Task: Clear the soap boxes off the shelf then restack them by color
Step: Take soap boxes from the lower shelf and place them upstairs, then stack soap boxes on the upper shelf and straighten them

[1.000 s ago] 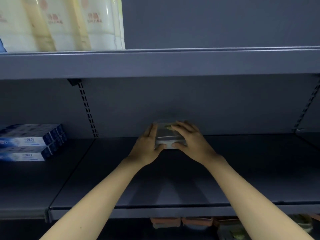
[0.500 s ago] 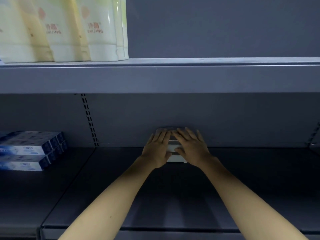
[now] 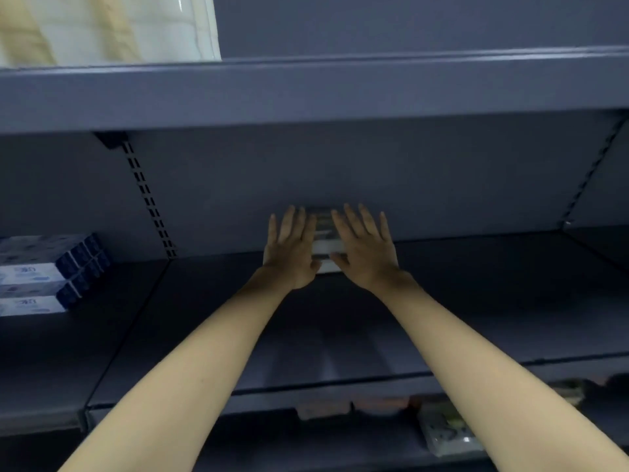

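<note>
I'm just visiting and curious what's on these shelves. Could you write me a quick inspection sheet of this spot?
Surface: dark grey shelf, mostly bare.
Job's things: small stack of soap boxes at the back wall.
Clutter: blue-and-white boxes stacked at left; pale packages on the shelf above; blurred packs on the shelf below.
Hands: left hand and right hand, fingers straight, flank the stack.
Cables: nothing seen.
Surroundings: grey back panel, slotted uprights.

— What frames the scene?
— Dim grey-blue metal shelving, a slotted upright against the back panel.
— And elsewhere?
— Pale refill pouches above; blue-and-white cartons stacked left.
</note>
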Demonstrator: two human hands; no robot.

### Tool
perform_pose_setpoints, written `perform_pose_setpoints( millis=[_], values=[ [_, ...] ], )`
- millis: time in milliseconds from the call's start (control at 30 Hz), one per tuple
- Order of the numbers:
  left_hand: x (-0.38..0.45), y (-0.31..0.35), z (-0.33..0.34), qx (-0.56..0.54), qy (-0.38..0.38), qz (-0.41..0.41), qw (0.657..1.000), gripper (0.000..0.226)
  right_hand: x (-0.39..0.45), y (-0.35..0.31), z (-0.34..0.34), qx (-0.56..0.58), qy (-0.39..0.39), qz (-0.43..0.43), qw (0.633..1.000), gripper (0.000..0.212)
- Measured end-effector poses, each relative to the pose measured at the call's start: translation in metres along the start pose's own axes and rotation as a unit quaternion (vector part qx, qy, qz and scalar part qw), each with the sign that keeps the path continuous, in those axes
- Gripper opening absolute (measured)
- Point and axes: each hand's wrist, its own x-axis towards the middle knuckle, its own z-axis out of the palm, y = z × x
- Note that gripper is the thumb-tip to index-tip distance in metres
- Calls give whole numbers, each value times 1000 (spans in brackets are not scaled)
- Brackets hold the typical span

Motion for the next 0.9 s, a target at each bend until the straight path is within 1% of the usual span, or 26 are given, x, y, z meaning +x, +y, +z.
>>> perform_pose_setpoints(
  millis=[100, 167, 267, 400, 533, 667, 767, 867, 900],
  values=[
    [-28, 6, 11, -49, 6, 5, 999, 75, -34, -6, 6, 38, 8, 14, 999, 70],
    [-49, 11, 20, -71, -10, 3, 997, 67, -58, -10, 11, 58, 15, 29, 998, 70],
    [-77, 16, 27, -98, -18, -5, 995, 63, -91, -16, 17, 72, 39, 45, 996, 69],
    [-111, 29, 27, -115, 14, 15, 993, 63, -127, -22, 27, 91, 87, 50, 991, 64],
    [-144, 50, 32, -126, 42, 27, 991, 61, -155, -31, 33, 106, 93, 61, 988, 59],
    [-177, 74, 48, -155, 51, 3, 987, 60, -186, -32, 36, 127, 95, 50, 986, 60],
    [-205, 94, 66, -160, 75, -26, 984, 71, -219, -28, 41, 135, 85, 24, 987, 58],
    [-231, 117, 77, -131, 100, -57, 985, 63, -253, -20, 49, 143, 82, 1, 986, 50],
    [-238, 125, 81, -119, 105, -64, 985, 62, -264, -17, 52, 152, 78, -2, 985, 51]
  ],
)
